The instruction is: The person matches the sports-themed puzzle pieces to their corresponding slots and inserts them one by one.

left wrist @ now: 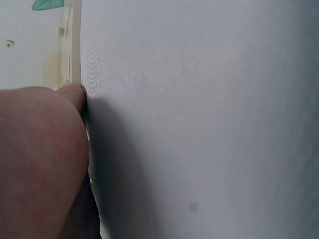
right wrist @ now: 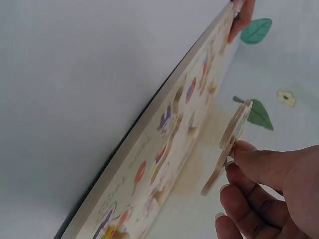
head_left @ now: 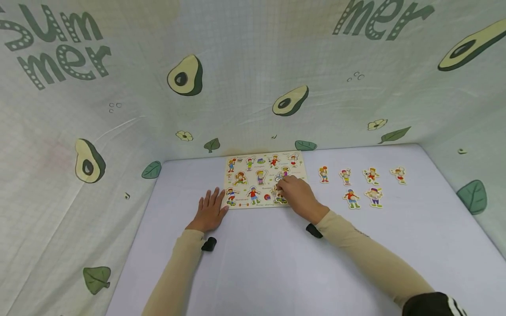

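Your right hand (head_left: pixel 299 196) pinches a wooden figure piece (right wrist: pixel 234 126) over the right part of the puzzle board (head_left: pixel 251 179), while your left hand (head_left: pixel 208 213), fingers spread, lies at the board's near left corner, well apart from that piece.

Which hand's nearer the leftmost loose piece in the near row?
Right. Right hand is over the right side of the board, left of that loose piece; left hand is at the board's left edge, farther off.
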`<state>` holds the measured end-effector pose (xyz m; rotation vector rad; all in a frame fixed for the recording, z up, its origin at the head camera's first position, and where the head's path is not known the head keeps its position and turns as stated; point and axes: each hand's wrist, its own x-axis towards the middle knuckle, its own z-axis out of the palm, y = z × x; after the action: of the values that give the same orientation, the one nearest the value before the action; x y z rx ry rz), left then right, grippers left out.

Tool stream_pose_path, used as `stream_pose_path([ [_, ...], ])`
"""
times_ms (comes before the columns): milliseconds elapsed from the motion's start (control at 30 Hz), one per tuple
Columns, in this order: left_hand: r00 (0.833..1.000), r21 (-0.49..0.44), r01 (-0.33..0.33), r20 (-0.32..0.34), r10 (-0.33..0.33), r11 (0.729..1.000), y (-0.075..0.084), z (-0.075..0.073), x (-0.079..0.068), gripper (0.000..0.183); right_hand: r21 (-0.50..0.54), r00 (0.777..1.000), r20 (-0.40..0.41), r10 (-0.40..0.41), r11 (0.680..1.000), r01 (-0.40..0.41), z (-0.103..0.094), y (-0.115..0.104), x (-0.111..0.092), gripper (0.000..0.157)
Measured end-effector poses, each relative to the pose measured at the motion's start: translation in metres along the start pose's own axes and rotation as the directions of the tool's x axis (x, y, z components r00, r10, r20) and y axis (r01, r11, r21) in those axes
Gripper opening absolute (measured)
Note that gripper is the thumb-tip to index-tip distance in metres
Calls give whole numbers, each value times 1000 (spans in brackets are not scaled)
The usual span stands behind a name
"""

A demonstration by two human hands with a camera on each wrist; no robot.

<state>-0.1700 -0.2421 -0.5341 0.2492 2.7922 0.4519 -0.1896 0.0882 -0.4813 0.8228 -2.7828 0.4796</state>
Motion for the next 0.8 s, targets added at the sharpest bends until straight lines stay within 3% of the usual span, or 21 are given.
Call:
stream_pose_path([
  [333,1000,1,-9,-12,9,1000,-1,0,0,70,11,997,9,-71,997,71,18,-33,24,14],
  [800,1000,-6,-10,-21,10,1000,-1,3,2,68,9,996,20,-83,997,83,41,-64,49,12],
])
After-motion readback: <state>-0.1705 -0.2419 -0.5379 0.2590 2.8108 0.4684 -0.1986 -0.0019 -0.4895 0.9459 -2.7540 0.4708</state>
